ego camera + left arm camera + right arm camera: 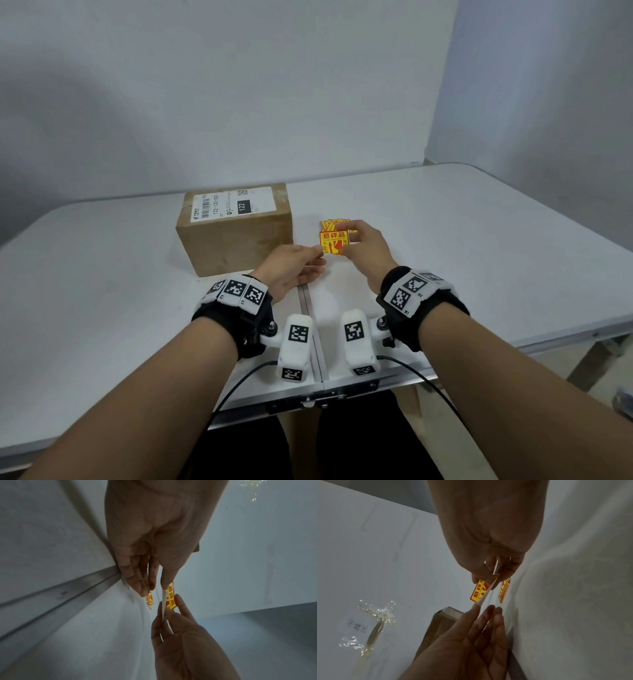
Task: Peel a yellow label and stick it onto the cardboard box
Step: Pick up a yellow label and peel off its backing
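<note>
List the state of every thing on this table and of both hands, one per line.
Yellow label: held up off the table between both hands, white backing showing at its edge.
Left hand: pinching the label's left edge.
Right hand: gripping the label from the right.
Spare labels: lying on the table behind the held one.
Cardboard box: closed, white shipping label on top, no yellow label on it.
Table: white, with a centre seam.

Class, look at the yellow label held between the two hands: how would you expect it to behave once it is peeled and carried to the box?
The yellow label looks thin and light, so probably floppy once off its backing. In the wrist views its white backing is edge-on and slightly bowed, which suggests it may curl. The right hand and left hand pinch only edges, so it could fold onto itself.
</note>
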Demonstrator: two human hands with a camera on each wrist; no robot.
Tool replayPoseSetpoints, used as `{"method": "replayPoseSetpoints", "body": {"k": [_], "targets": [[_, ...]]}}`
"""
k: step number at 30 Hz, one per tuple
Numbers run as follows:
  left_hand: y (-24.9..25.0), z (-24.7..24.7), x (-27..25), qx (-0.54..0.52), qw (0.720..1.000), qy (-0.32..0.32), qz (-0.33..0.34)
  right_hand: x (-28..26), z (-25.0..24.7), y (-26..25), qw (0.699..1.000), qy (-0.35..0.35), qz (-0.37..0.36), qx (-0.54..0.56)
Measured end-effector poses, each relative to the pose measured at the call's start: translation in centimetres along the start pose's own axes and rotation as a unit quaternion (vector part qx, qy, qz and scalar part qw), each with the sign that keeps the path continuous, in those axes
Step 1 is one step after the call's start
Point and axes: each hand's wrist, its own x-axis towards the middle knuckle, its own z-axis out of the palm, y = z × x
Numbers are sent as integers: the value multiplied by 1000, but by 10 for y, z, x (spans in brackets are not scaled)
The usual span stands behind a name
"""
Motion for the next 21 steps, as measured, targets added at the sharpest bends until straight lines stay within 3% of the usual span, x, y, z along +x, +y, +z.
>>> {"method": "replayPoseSetpoints", "body": {"k": [4,10,21], "targets": [[-1,1,-4,9,1000,-11,0,-4,4,-1,1000,-5,-7,7],[-3,4,-9,33,999,-18,13,-4,6,1,992,30,54,111],[-4,-7,-8,46,995,47,70,-5,11,6,990,35,53,130]]}}
